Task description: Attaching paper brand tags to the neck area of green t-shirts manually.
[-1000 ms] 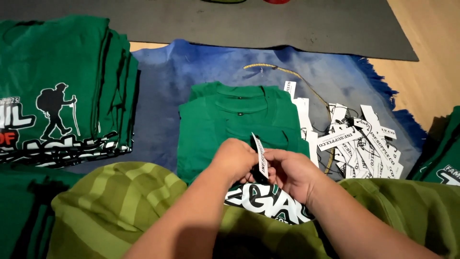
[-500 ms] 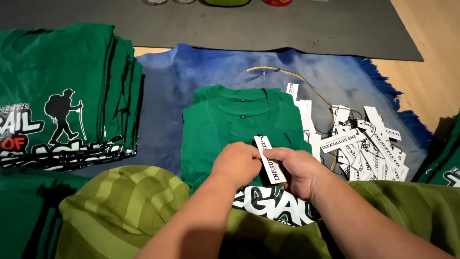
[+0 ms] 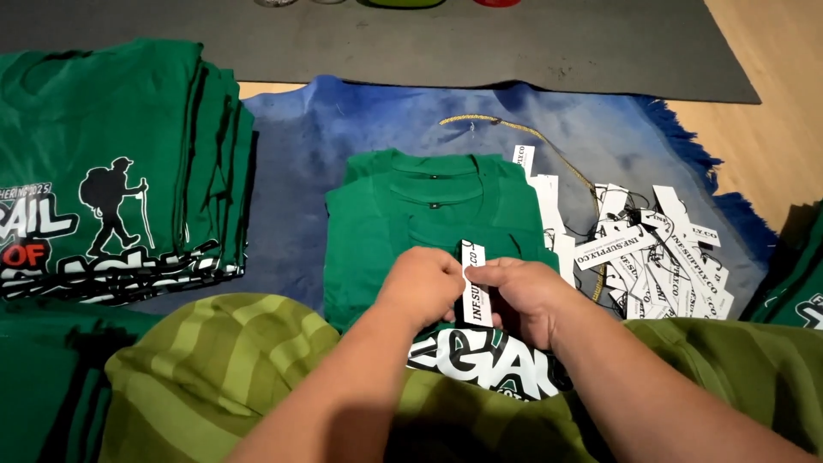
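Note:
My left hand (image 3: 422,285) and my right hand (image 3: 523,296) meet over a folded green shirt (image 3: 429,214) that lies on a blue rug (image 3: 343,137). Both pinch a narrow white paper tag (image 3: 473,284) with black print, held upright between the fingertips. White lettering on the shirt's front shows below my wrists. The shirt's collar points away from me.
A tall stack of folded green shirts (image 3: 111,163) with a hiker print sits at the left. A heap of several white tags (image 3: 656,257) lies right of the shirt, with a yellowish cord (image 3: 514,129) behind. A grey mat (image 3: 429,43) lies beyond the rug. More green shirts (image 3: 801,283) sit at the far right.
The tag has been turned from edge-on to upright with its printed face toward me. My hands stayed together over the shirt.

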